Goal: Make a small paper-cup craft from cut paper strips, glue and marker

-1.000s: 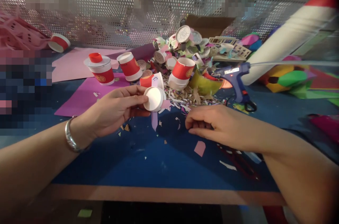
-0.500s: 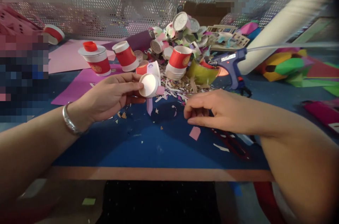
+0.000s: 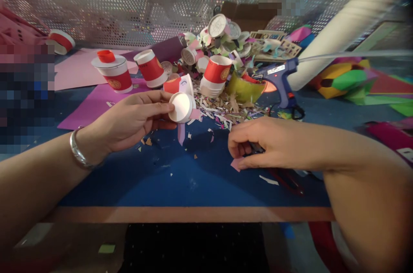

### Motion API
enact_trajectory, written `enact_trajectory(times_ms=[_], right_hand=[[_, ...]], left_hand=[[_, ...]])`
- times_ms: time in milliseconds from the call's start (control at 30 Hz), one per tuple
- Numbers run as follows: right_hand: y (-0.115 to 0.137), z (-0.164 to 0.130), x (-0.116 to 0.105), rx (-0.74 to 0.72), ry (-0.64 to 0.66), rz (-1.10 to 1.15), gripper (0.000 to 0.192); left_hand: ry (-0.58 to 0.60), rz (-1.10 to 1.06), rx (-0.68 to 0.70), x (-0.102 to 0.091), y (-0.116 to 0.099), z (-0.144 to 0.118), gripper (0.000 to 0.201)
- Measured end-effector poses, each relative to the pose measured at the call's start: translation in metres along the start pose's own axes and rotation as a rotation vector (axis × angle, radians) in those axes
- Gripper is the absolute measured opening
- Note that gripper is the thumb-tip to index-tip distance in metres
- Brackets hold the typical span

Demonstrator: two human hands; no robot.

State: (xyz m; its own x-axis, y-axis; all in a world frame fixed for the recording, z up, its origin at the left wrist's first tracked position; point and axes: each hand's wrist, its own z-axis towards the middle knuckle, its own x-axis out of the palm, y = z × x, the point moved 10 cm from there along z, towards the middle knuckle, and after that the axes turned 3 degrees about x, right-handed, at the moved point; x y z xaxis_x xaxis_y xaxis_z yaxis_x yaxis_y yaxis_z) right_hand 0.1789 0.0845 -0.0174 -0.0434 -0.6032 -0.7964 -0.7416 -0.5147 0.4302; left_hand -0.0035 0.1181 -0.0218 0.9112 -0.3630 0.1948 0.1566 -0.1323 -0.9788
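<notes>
My left hand (image 3: 138, 113) pinches a white paper cup bottom (image 3: 180, 108) between thumb and fingers. Its round face is turned to me; a pink paper tab (image 3: 195, 113) sticks out at its right and a purple paper strip (image 3: 181, 134) hangs below. On the right, my right hand (image 3: 258, 141) is low over the table, fingers curled and apart from the thumb. The thumb tip overlaps a small pink paper piece (image 3: 236, 164) lying on the blue tabletop. Dark red-handled scissors (image 3: 290, 182) lie partly hidden under that hand.
Red-and-white paper cups (image 3: 116, 75) stand behind my left hand. A blue glue gun (image 3: 280, 79) is beside a yellow-green bowl (image 3: 247, 88). Paper scraps (image 3: 222, 111) and a pile of cut cups (image 3: 217, 26) lie mid-table; purple paper (image 3: 85, 107) is at left.
My right hand has moved down, bringing its thumb from above the pink paper piece onto its edge. My left hand still holds the cup bottom in nearly the same place.
</notes>
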Motion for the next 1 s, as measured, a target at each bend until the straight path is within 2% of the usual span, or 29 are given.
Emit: enact_trajectory(times_ms=[200,433,733,867,1000], right_hand=[[0.003,-0.001,0.000,-0.005,-0.004,0.010,0.020],[0.002,0.000,-0.016,0.001,-0.140,0.115,0.032],[0.014,-0.002,-0.038,-0.084,-0.353,0.588,0.024],[0.017,0.000,-0.037,-0.140,-0.366,0.750,0.023],[0.021,0.004,-0.035,-0.183,-0.364,0.803,0.021]], left_hand=[[0.019,0.002,-0.044,0.004,0.006,-0.001,0.007],[0.091,0.048,-0.081,0.012,0.010,-0.004,0.011],[0.114,0.130,-0.088,0.017,0.009,-0.007,0.015],[0.131,0.171,-0.054,0.020,0.006,-0.008,0.014],[0.152,0.190,-0.029,0.023,0.005,-0.009,0.015]])
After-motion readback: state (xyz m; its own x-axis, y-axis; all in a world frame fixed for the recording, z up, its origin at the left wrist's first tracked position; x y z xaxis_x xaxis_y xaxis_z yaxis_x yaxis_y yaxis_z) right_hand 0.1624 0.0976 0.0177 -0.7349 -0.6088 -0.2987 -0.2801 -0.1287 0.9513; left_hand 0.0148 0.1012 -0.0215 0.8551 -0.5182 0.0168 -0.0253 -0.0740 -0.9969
